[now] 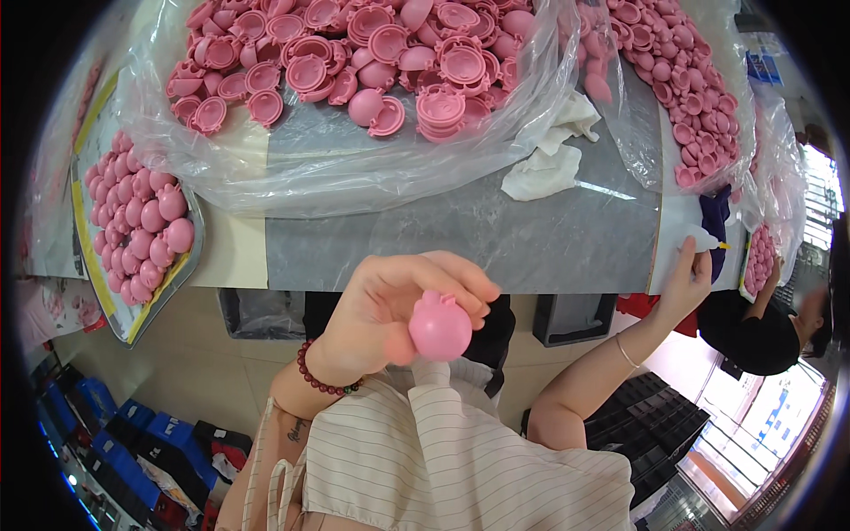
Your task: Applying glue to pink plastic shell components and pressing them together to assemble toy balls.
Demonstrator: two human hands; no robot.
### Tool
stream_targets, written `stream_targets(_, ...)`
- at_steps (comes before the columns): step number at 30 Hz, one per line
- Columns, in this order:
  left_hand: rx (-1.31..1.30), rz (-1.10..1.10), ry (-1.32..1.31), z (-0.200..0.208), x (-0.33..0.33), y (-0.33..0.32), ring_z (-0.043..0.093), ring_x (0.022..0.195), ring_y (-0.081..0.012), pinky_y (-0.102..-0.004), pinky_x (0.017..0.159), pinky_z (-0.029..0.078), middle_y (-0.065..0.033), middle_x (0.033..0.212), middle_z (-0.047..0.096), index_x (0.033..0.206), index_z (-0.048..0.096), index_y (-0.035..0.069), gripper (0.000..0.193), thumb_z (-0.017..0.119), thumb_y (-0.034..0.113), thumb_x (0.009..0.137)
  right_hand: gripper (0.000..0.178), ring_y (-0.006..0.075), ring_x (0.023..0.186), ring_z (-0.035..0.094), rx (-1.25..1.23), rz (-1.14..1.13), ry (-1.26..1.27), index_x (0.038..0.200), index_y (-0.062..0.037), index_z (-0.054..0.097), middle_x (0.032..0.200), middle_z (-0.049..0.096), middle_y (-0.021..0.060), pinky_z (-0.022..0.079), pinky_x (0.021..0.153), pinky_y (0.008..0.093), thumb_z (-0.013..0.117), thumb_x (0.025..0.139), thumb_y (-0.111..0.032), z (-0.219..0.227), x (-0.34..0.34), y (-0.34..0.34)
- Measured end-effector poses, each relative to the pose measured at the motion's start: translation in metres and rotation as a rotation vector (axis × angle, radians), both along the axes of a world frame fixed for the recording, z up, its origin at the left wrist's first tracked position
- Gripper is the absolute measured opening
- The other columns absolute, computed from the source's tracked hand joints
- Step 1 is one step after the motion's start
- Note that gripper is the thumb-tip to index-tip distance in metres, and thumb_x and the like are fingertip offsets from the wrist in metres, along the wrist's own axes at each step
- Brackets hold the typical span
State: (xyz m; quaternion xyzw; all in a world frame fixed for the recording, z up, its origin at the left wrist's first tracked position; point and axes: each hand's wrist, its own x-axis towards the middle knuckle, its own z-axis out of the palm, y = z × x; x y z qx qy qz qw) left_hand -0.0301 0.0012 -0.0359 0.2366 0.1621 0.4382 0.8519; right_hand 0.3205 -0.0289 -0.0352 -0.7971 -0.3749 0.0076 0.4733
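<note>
left hand, in the head view, grasped a pink ball near the front edge of the gray tabletop; right hand gripped a white, yellow-tipped bottle beside a dark purple cloth.

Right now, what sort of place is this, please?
Probably an assembly workshop: pink half-shells heaped on clear plastic, a tray of pink balls, and stacked black crates.
</note>
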Motion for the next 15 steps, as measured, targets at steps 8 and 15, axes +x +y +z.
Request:
stream_targets(8, -0.055, -0.068, -0.216, -0.006, 0.000, -0.001, 0.054, 0.071, -0.0210, -0.0293, 0.057, 0.047, -0.0109, 0.076, 0.055, 0.095, 0.044, 0.005, 0.042, 0.069, 0.020, 0.065, 0.040, 0.0229, 0.072, 0.054, 0.582, 0.332, 0.396, 0.100, 0.0069, 0.046, 0.084, 0.057, 0.0195, 0.043, 0.066, 0.0291, 0.046, 0.083, -0.030, 0.009, -0.095, 0.013)
stream_targets(15, 0.169, 0.077, 0.081, 0.001, -0.005, -0.001, 0.054, 0.066, -0.0214, -0.0303, 0.057, 0.047, -0.0093, 0.070, 0.056, 0.087, 0.049, 0.005, 0.029, 0.063, -0.003, 0.063, 0.048, 0.0220, 0.064, 0.052, 0.407, 0.716, 0.412, 0.104, 0.0082, 0.043, 0.077, 0.056, 0.0209, 0.043, 0.060, 0.0293, 0.045, 0.083, -0.035, 0.001, -0.157, 0.021)
